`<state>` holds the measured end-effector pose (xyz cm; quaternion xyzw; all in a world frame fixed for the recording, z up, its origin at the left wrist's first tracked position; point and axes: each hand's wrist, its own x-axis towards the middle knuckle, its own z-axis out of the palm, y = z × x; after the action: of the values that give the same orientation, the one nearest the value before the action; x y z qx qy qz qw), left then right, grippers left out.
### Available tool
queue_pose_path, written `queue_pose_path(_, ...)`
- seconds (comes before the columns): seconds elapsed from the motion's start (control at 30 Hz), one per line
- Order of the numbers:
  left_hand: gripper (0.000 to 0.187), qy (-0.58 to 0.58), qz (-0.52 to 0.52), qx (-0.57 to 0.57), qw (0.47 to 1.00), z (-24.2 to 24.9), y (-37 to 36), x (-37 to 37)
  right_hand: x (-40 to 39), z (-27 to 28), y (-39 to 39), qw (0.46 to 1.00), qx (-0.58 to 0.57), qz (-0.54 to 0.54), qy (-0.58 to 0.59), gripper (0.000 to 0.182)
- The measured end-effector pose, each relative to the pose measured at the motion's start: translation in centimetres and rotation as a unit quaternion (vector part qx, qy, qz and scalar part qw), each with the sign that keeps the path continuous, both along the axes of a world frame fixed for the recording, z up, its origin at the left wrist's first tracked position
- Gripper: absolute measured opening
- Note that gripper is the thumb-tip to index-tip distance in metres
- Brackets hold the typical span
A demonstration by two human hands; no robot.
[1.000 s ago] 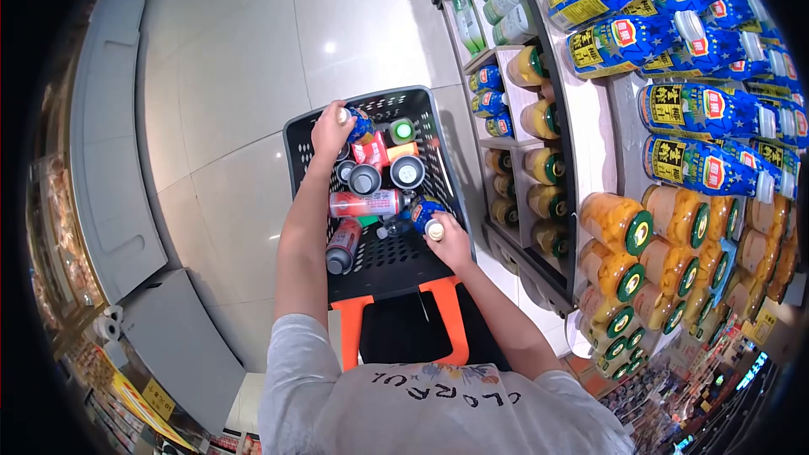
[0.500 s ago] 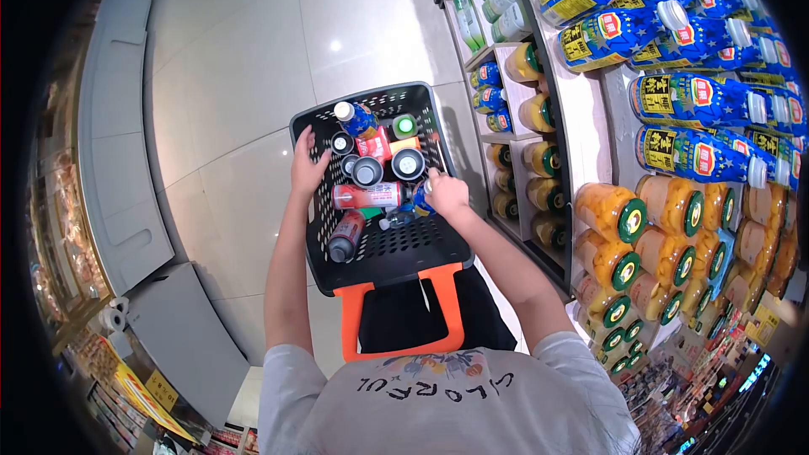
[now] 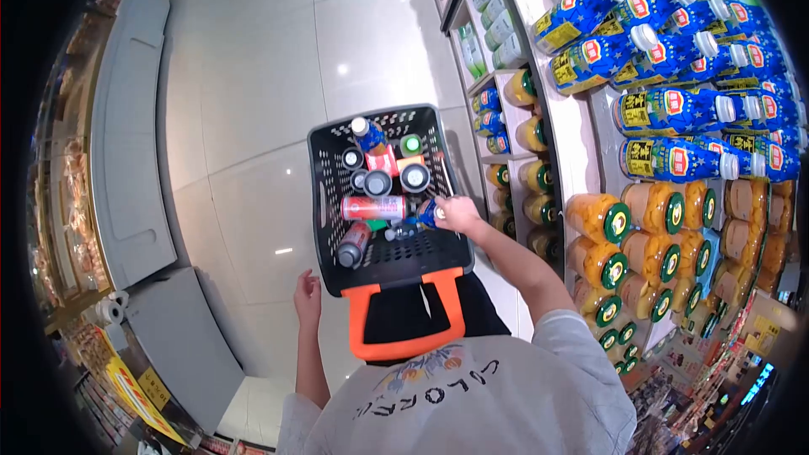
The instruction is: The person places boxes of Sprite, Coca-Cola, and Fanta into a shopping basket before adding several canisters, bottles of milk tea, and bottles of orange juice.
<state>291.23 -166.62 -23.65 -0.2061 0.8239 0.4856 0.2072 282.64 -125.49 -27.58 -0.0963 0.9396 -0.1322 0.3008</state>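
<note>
A black shopping basket (image 3: 318,227) with an orange handle (image 3: 358,324) stands in front of me, its near end by my body. Inside lie a pink and white can (image 3: 373,207), a dark-capped bottle (image 3: 352,244), a white-capped blue bottle (image 3: 366,133), a green-capped bottle (image 3: 411,145) and several dark-topped containers. My right hand (image 3: 457,214) is closed around a blue bottle (image 3: 428,214) at the basket's right side. Outside the basket, to its lower left, my left hand (image 3: 308,291) hangs with loosely curled fingers, nothing visible in it.
On the right, a shelf (image 3: 581,147) bears stacked blue bottles (image 3: 666,109) and jars of yellow fruit (image 3: 598,217). Grey cabinets (image 3: 135,135) and a grey box (image 3: 181,337) line the left side. Pale tiles (image 3: 253,59) cover the floor.
My left hand has left the basket's left rim and dropped back toward my body. My right hand stays on the blue bottle. The basket appears slightly lower and further right in view.
</note>
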Motion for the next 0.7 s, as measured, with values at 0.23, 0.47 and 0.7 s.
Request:
queue_pose_path(0.23,0.029,-0.016,-0.127,-0.047,0.991,1.6,3.7,1.5,4.7,1.4,-0.4,0.997,-0.008,-0.057,0.051,0.036)
queue_pose_path(0.47,0.027,-0.014,-0.17,-0.083,0.982,2.0,4.5,2.4,2.0,1.0,-2.6,0.986,0.125,-0.108,-0.008,0.047)
queue_pose_path(0.7,0.028,0.009,-0.173,-0.107,0.979,3.4,4.5,3.4,-0.7,-1.7,-2.5,0.978,0.165,-0.122,0.04,0.052)
